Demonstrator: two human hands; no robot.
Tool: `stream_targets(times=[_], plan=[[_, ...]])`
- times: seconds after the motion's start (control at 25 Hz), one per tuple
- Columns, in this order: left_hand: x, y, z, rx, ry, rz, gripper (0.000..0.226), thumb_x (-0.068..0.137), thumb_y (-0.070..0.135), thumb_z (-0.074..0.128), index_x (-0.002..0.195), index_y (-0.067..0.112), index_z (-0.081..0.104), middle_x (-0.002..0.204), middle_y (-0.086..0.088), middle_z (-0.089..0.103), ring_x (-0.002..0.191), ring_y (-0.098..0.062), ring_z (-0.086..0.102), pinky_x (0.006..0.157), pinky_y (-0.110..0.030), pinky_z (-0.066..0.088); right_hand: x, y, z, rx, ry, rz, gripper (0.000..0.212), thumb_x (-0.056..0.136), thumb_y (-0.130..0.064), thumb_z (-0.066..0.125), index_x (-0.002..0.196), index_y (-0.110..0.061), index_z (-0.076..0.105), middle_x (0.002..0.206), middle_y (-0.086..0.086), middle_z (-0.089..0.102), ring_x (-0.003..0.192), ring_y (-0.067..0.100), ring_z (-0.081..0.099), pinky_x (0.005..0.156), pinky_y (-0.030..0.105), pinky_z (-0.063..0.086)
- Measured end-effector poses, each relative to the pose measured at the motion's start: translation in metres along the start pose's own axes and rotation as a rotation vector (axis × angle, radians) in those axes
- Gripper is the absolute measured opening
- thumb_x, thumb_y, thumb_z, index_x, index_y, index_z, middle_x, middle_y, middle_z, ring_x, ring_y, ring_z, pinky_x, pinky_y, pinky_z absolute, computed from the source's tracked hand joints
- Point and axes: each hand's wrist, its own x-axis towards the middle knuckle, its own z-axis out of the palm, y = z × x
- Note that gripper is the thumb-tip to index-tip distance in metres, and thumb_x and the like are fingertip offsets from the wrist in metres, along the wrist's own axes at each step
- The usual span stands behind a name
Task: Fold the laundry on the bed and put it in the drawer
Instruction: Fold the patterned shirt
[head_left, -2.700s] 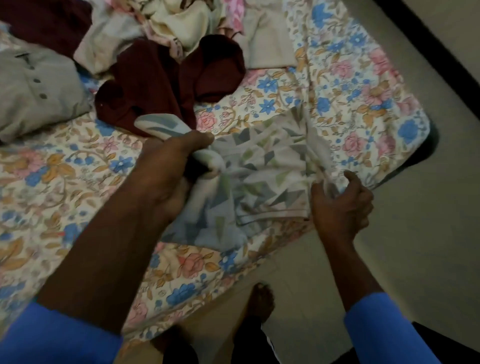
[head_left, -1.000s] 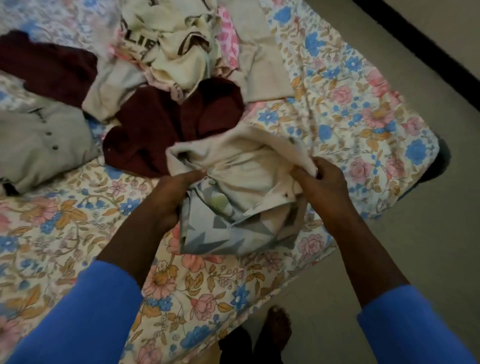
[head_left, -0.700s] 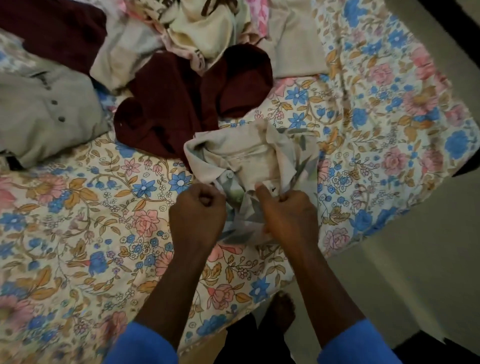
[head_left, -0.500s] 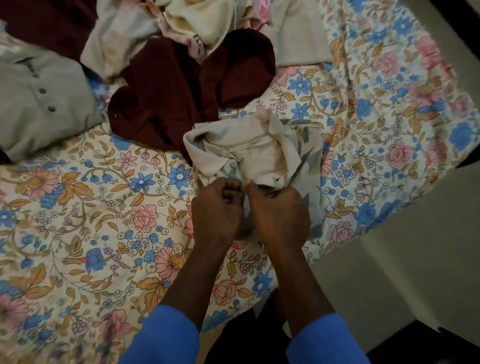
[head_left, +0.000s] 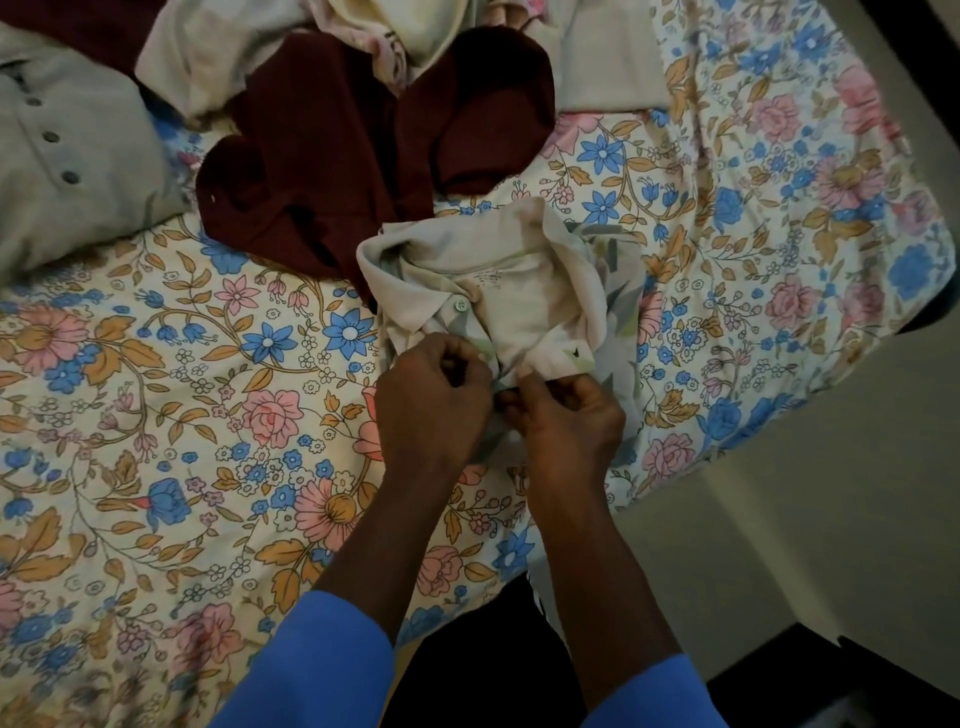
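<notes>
Patterned collared shirt (head_left: 498, 291): bunched, inside out, near the bed (head_left: 156, 415) edge, touching a maroon garment (head_left: 332, 156). Left hand (head_left: 431, 405) and right hand (head_left: 566, 421): side by side, fingers curled, each pinching the shirt's front placket.

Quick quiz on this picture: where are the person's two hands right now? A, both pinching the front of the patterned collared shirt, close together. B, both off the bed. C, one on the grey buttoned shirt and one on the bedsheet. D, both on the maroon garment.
A: the left hand and right hand sit side by side, pinching the patterned collared shirt just below its collar button.
</notes>
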Motion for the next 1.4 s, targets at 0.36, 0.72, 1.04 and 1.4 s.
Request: stream_targets(times=[0.36, 0.72, 1.04, 1.4], plan=[[0.0, -0.008, -0.01, -0.062, -0.123, 0.179, 0.005, 0.091, 0.023, 0.076, 0.096, 0.023, 0.076, 0.082, 0.015, 0.073, 0.075, 0.002, 0.07, 0.07, -0.018, 0.058, 0.007, -0.003, -0.001, 0.042, -0.252, 0.055, 0.008, 0.095, -0.012, 0.072, 0.1, -0.009, 0.078, 0.092, 0.009, 0.08, 0.091, 0.027, 0.078, 0.089, 0.052, 0.062], [0.015, -0.019, -0.007, -0.117, -0.256, 0.141, 0.007, 0.091, 0.016, 0.076, 0.095, 0.021, 0.078, 0.084, 0.013, 0.075, 0.078, -0.003, 0.072, 0.076, -0.032, 0.062, 0.018, 0.002, -0.011, 0.143, -0.378, 0.103, 0.029, 0.094, 0.009, 0.061, 0.085, -0.011, 0.081, 0.089, 0.015, 0.078, 0.089, 0.028, 0.074, 0.084, 0.032, 0.062], [0.009, -0.023, -0.003, -0.206, -0.229, 0.142, 0.01, 0.092, 0.02, 0.077, 0.102, 0.019, 0.082, 0.086, 0.012, 0.078, 0.08, 0.0, 0.073, 0.075, -0.02, 0.059, 0.023, 0.011, -0.002, -0.105, -0.28, -0.102, 0.011, 0.089, -0.007, 0.079, 0.099, -0.009, 0.08, 0.087, 0.003, 0.08, 0.084, 0.02, 0.078, 0.083, 0.044, 0.065], [0.011, -0.025, 0.006, -0.144, -0.228, 0.157, 0.015, 0.104, 0.031, 0.059, 0.092, 0.022, 0.063, 0.073, 0.007, 0.066, 0.065, -0.013, 0.066, 0.064, -0.047, 0.059, 0.031, 0.01, -0.008, 0.02, -0.395, -0.007, 0.009, 0.095, -0.006, 0.072, 0.102, -0.004, 0.077, 0.089, 0.013, 0.079, 0.084, 0.025, 0.077, 0.082, 0.036, 0.063]])
